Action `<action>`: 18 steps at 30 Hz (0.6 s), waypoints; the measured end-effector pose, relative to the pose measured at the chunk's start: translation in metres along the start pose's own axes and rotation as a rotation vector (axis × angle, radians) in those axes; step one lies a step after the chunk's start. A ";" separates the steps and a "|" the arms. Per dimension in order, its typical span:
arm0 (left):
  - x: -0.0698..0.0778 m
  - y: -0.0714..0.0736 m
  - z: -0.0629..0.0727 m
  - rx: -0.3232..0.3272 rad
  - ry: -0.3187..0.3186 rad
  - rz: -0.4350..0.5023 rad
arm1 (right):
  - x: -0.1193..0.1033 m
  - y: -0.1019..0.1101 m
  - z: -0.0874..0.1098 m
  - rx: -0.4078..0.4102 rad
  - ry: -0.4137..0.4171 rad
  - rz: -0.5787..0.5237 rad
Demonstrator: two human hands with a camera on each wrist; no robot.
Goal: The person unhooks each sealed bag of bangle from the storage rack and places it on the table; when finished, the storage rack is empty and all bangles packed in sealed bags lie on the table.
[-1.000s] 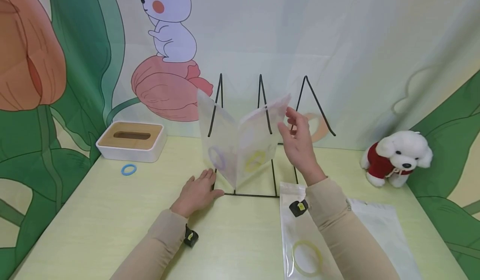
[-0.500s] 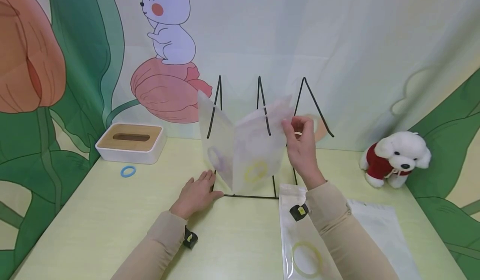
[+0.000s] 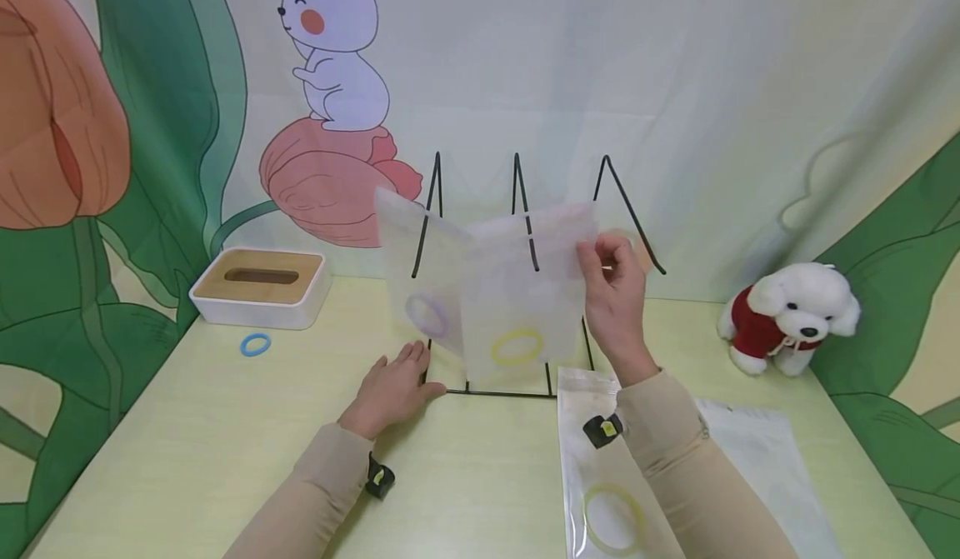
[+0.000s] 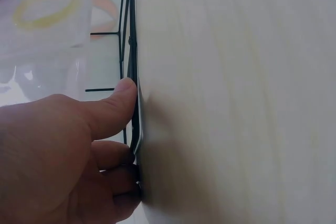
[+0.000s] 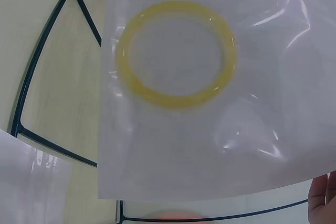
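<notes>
My right hand [image 3: 617, 296] pinches the right edge of a translucent plastic bag [image 3: 558, 313] with a yellow ring [image 3: 517, 346] in it. In the right wrist view this bag [image 5: 173, 145] fills most of the picture. To its left, another translucent bag [image 3: 401, 242] with a purple ring [image 3: 426, 316] leans outward. Both bags stand at a black wire rack [image 3: 510, 393] with tall peaked rods. My left hand [image 3: 392, 392] rests on the table at the rack's front left corner. The left wrist view shows its thumb and fingers touching the wire.
A flat bag [image 3: 588, 467] with a yellow ring lies front right, partly under my right arm, beside a pale bag [image 3: 780, 467]. A white box with a wooden lid [image 3: 262, 284] and a blue ring [image 3: 255, 344] are left. A plush dog [image 3: 795, 313] sits right.
My right hand has taken hold of the yellow-ring bag's edge and moved slightly right and nearer. That bag has swung to face me more. The purple-ring bag has shifted left; my left hand stayed put.
</notes>
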State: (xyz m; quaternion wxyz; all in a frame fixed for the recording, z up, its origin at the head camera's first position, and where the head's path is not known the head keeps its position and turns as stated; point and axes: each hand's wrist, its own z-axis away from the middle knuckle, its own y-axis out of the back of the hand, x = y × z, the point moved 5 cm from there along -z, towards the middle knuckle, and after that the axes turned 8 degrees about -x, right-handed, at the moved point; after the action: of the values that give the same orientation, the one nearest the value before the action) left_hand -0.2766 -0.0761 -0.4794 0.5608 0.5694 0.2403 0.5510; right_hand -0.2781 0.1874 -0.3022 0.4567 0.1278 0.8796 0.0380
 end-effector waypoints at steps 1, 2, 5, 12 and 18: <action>0.000 0.000 0.000 -0.001 0.000 0.001 | 0.000 0.001 0.000 -0.004 0.005 -0.014; 0.000 0.000 0.000 0.000 0.000 0.002 | 0.000 0.001 0.001 -0.005 0.010 -0.021; 0.000 0.000 -0.001 0.003 0.000 0.003 | 0.000 0.003 0.004 -0.006 0.023 -0.029; 0.001 0.000 -0.001 0.023 -0.009 -0.014 | -0.007 0.007 0.009 -0.015 0.064 -0.036; 0.000 0.000 -0.001 0.030 -0.009 -0.023 | -0.012 0.008 0.011 -0.015 0.073 -0.049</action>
State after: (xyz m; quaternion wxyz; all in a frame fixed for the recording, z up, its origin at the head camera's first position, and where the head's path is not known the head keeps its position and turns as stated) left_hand -0.2770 -0.0754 -0.4794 0.5595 0.5774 0.2527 0.5382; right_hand -0.2607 0.1916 -0.2977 0.4260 0.1012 0.8982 0.0382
